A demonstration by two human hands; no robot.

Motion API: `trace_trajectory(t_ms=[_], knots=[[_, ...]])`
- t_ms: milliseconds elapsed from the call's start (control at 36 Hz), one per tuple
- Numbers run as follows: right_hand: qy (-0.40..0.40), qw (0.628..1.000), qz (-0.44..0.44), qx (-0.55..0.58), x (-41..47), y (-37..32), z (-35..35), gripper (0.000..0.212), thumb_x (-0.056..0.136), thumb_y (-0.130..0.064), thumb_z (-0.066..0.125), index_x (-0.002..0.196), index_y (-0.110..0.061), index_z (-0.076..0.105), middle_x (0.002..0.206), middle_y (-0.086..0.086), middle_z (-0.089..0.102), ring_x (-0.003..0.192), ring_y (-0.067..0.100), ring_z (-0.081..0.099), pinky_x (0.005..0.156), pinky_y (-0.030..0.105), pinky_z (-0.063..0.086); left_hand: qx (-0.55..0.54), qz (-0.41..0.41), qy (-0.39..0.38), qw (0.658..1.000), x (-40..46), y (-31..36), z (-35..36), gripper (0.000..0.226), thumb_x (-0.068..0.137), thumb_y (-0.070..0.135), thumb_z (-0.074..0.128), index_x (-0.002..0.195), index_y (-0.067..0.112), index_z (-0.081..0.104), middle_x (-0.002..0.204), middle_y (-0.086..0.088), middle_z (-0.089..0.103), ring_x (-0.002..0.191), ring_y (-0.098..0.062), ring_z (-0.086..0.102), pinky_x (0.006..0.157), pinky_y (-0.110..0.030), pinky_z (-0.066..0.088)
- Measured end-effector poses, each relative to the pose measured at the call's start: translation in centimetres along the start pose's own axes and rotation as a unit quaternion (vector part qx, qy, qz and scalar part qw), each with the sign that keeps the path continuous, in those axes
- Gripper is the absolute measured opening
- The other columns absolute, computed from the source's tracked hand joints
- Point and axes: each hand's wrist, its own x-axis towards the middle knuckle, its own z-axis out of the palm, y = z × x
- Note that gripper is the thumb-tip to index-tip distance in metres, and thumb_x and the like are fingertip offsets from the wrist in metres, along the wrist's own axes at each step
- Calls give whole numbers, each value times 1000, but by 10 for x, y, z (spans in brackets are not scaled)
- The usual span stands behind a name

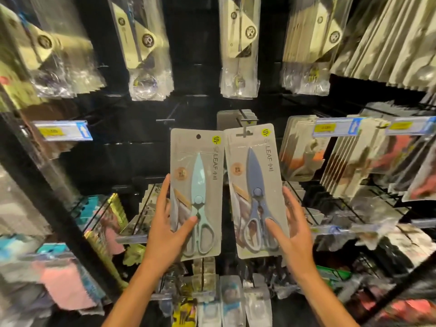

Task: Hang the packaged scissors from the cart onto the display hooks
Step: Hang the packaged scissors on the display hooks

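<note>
While both hands are raised at mid-frame, the left hand (165, 220) grips the green scissors pack (197, 192), thumb in front. The right hand (291, 228) grips the blue scissors pack (256, 192), whose slot sits at the hook (247, 118). Two packs; surrounding goods are blurred.

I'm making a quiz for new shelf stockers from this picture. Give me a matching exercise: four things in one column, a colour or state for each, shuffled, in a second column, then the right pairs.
Things:
1. Mint scissors pack
2. Blue scissors pack
3. Left hand
4. Right hand

States:
A. Grips the pack with the round hang hole
B. Top slot right at a display hook
C. Grips the pack with the darker scissors
D. Hang hole clear of any hook

Pairs: 1-D, 2-B, 3-A, 4-C
</note>
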Motion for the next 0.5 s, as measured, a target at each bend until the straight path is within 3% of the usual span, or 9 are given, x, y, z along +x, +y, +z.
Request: trace_trajectory(t_ms=[306,500], knots=[[-5,1000,0,3,15,8,1,71,91,-4,68,151,-29,40,144,-22,54,130,4,56,96,20,53,9,11,12,1000,4,12,4,98,85,17,77,152,57,17,157,22,36,141,-10,44,113,-54,42],[-14,1000,11,-11,19,19,6,72,92,-2,67,151,-32,39,140,-31,54,130,1,55,101,24,52,8,18,15,1000,10,11,3,99,85,14,78,154,54,18,157,26,34,142,-7,43,114,-50,41]])
